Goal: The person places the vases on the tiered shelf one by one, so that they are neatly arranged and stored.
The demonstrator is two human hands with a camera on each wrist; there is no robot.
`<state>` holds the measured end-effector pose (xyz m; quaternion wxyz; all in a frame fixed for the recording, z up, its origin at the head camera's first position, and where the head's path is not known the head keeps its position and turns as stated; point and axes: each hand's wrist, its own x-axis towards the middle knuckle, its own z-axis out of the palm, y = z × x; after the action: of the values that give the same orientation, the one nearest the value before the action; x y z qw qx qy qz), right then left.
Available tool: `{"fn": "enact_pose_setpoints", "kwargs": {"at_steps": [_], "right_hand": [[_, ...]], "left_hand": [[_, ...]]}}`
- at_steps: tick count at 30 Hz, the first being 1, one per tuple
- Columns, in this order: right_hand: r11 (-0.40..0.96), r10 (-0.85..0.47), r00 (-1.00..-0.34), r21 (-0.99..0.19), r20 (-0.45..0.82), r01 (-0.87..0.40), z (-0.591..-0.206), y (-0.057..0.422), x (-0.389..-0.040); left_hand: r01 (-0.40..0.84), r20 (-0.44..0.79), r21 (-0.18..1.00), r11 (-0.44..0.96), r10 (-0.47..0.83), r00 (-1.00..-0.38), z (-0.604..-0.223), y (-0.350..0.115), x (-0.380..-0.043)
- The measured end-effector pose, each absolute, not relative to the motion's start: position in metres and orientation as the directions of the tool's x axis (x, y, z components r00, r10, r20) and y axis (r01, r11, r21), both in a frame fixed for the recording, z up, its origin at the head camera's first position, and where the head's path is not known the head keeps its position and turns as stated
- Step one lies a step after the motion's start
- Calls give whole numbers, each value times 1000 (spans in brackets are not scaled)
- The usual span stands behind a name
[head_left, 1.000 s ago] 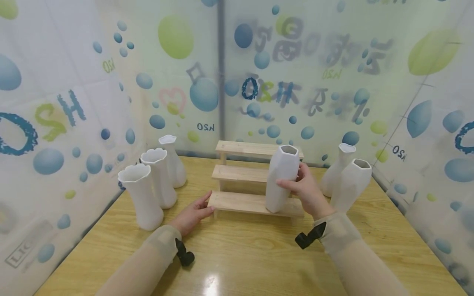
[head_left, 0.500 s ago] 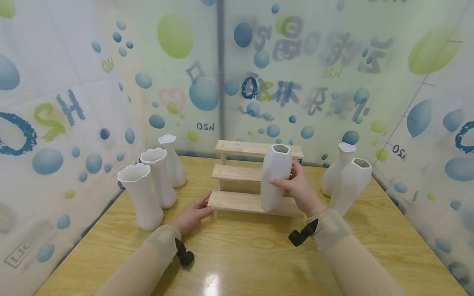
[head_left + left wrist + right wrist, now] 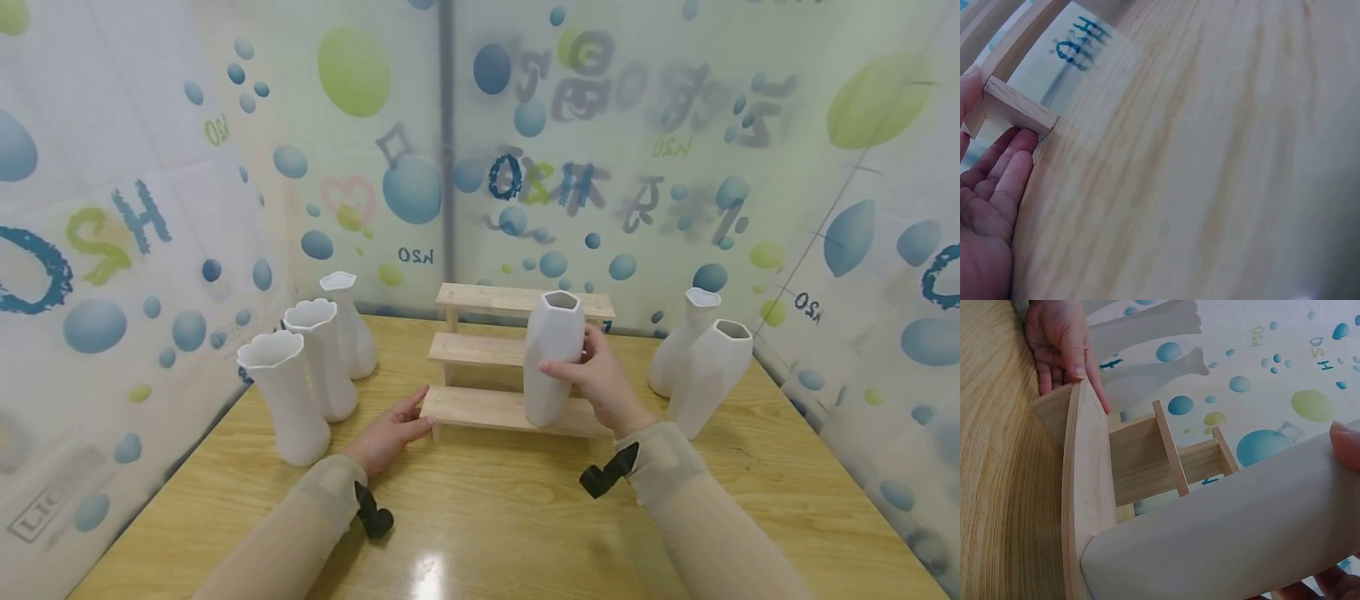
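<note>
Six-sided white vase on the bottom step of a little wooden stand, one hand on each.

From where I'm standing, the right hand [image 3: 603, 383] has its grip wrapped around the white vase [image 3: 553, 337], thumb across the front, with the vase's base on the lowest board a bit right of its middle. The left hand [image 3: 386, 437] has a narrow grip, thumb and fingers at either side of the left end of that same board on the wooden stand [image 3: 472, 407]. Over on the desk [image 3: 487, 525], two frilly-mouthed vases [image 3: 294, 400] and a slim-necked vase [image 3: 351, 337] stand in a row to the left; to the right are another slim-necked one [image 3: 675, 358] and a second angular vase [image 3: 708, 375]. Bubble-printed sheeting [image 3: 337, 158] hangs behind.
</note>
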<state>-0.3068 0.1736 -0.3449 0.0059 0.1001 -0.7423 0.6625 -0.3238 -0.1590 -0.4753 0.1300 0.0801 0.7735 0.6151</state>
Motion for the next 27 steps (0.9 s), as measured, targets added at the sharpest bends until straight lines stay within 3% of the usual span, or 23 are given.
{"fn": "enact_pose_setpoints", "kwargs": {"at_steps": [19, 27], "right_hand": [[133, -173, -976, -979, 130, -154, -348, 177, -305], [243, -246, -967, -962, 63, -124, -360, 206, -298]], "left_hand": [[-34, -99, 973, 229, 281, -955, -476, -159, -326], [-18, -95, 963, 269, 279, -956, -477, -159, -325]]}}
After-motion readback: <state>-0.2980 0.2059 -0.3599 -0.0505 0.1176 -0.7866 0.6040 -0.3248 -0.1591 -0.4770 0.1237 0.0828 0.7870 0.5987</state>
